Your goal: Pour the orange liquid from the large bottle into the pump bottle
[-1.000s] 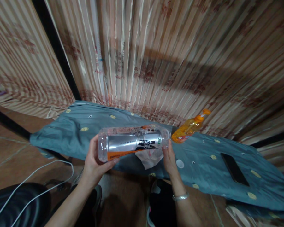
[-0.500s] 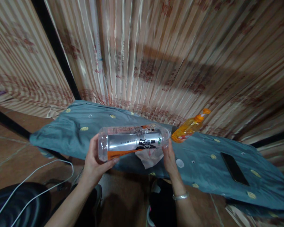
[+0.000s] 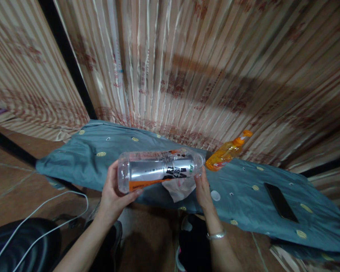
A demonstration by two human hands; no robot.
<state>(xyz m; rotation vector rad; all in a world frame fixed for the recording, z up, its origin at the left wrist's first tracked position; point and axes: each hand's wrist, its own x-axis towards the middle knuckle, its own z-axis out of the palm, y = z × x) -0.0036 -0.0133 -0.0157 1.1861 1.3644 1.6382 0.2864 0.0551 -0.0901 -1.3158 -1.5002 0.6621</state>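
The left fingers (image 3: 112, 177) and right fingers (image 3: 201, 185) grip the bottle's (image 3: 161, 170) two ends, keeping it steady sideways.

The pump bottle (image 3: 224, 154) is standing on the far side of the cloth (image 3: 243, 211), the phone (image 3: 281, 202) is lying to its right and nearer, and the tissue (image 3: 179, 189) is resting left of the disc (image 3: 215, 195).

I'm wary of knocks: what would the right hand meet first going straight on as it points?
The clear plastic bottle with the silver-and-orange label, whose neck end the right hand touches; beyond it, probably the striped curtain, though depth is unclear.
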